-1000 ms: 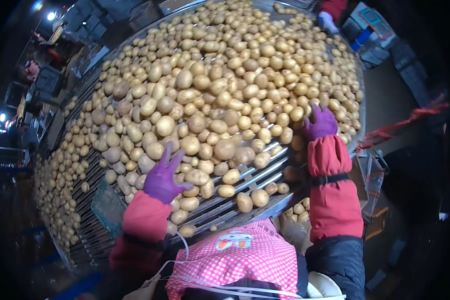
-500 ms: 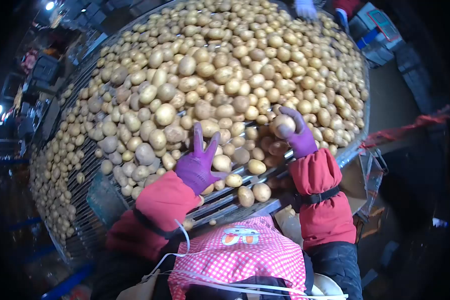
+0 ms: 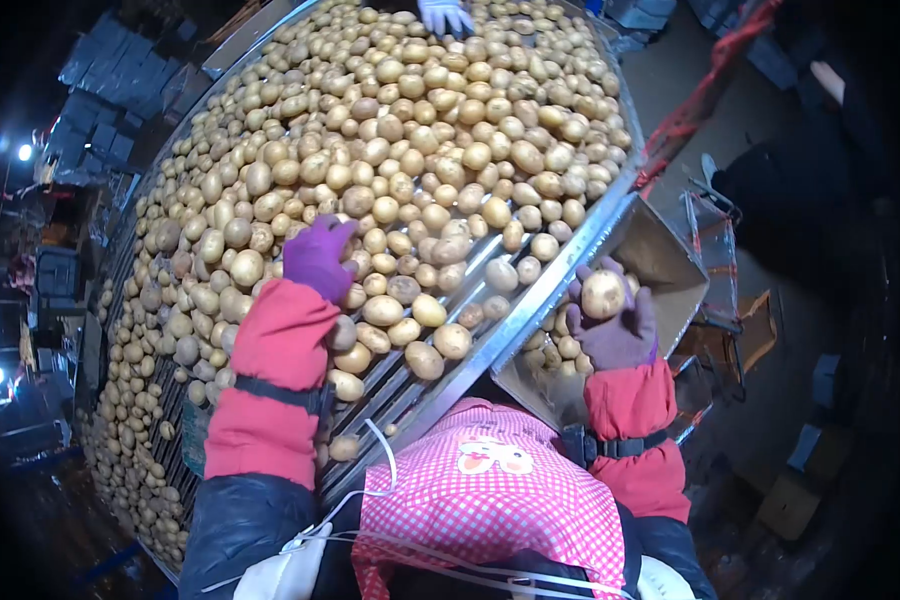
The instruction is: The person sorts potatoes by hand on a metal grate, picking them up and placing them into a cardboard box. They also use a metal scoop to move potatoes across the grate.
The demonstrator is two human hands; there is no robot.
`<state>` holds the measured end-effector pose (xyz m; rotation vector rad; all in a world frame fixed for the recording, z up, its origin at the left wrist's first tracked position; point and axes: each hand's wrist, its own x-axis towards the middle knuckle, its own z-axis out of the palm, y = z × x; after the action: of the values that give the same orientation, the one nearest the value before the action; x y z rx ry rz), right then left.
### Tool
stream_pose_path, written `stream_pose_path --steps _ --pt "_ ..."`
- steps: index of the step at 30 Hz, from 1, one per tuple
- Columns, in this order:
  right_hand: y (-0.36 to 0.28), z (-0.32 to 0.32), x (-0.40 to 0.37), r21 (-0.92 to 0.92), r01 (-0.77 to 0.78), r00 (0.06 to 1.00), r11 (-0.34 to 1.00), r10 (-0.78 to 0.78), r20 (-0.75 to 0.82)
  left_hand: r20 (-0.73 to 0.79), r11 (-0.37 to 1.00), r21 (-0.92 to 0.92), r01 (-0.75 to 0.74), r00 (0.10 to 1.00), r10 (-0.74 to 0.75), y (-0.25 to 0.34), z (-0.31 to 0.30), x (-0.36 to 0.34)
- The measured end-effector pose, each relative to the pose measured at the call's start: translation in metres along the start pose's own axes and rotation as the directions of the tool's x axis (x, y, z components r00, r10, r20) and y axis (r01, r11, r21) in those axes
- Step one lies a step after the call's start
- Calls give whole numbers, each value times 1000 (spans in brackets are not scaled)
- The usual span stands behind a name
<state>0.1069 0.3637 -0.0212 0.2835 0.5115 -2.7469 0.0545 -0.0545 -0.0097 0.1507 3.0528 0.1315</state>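
Note:
My right hand [image 3: 618,332], in a purple glove, is palm up over a cardboard box [image 3: 660,255] with its fingers curled round a pale potato [image 3: 602,295]. Several potatoes [image 3: 560,355] lie inside that box, below and left of the hand. My left hand [image 3: 317,257], also gloved in purple, rests on the potato pile [image 3: 370,130], fingers bent around a potato [image 3: 342,218] that is mostly hidden. Looser potatoes [image 3: 425,360] sit beside it on the slatted metal rack [image 3: 400,395].
A metal rail [image 3: 530,305] runs between rack and box. Red wrapping [image 3: 705,95] covers a slanted bar at right. Another person's white-gloved hand [image 3: 444,15] touches the far pile. A dark-clothed person [image 3: 790,200] is at right. Stacked grey boxes [image 3: 110,75] stand at back left.
The view has turned right. My right hand has carried its potato from above the rack over to the box. My left hand's spread fingers have closed in on the pile.

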Motion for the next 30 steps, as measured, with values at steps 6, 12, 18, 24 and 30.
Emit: stream_pose_path --steps 6,12,18,24,30 --pt "-21 -78 -88 -110 164 956 980 -185 -227 17 470 -880 71 993 -118 -12 16 8" --pt "-32 -76 -101 -171 139 890 975 -199 -410 121 -578 -814 62 991 -63 109 -2 -23" --pt "-22 -51 -103 -90 203 812 975 -219 -540 190 -920 -192 342 933 307 151 6 -27" --pt "-64 -109 -179 -192 297 607 935 -340 -718 125 -753 -494 435 892 433 194 11 -26" --pt "-105 -276 -284 -595 260 618 761 -605 -503 239 -436 -798 416 883 405 247 25 -27"
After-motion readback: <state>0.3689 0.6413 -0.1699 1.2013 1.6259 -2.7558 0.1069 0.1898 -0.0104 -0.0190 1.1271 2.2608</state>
